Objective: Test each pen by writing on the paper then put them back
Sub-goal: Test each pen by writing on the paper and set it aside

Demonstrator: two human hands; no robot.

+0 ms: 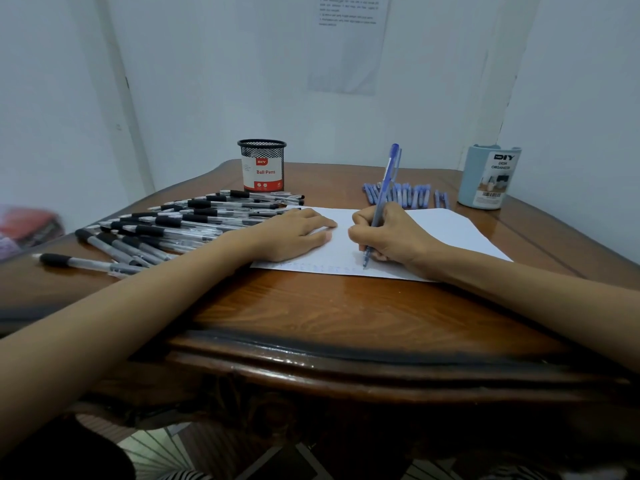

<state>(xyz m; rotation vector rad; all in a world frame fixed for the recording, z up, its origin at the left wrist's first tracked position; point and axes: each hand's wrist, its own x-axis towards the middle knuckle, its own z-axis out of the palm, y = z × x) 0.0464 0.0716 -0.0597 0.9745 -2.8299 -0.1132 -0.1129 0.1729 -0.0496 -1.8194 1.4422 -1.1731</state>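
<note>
- While the right hand (391,237) writes, its thumb and first fingers pinch a blue pen (382,199) low on the barrel, close to the tip; the tip meets the white paper (450,230) just below those fingers, near the sheet's front edge, and the clip end rises well above the knuckles
- Left hand (294,233) lies flat on the paper, fingers straight and close together, fingertips pointing toward the writing hand and just apart from it
- By its look the pen is light, stiff plastic with a smooth barrel that could slip; a hold near the tip should steer it best, a mid-barrel hold should suit carrying it back
- Paper looks thin and likely to slide on the glossy wooden table (311,306), so the flat palm probably needs to pin it
- Beyond the right fingers: a row of blue pens (405,195) and a pale blue organiser (490,178)
- Beyond and outside the left fingers: a heap of black-grip pens (180,223) and a black mesh cup (262,166)
</note>
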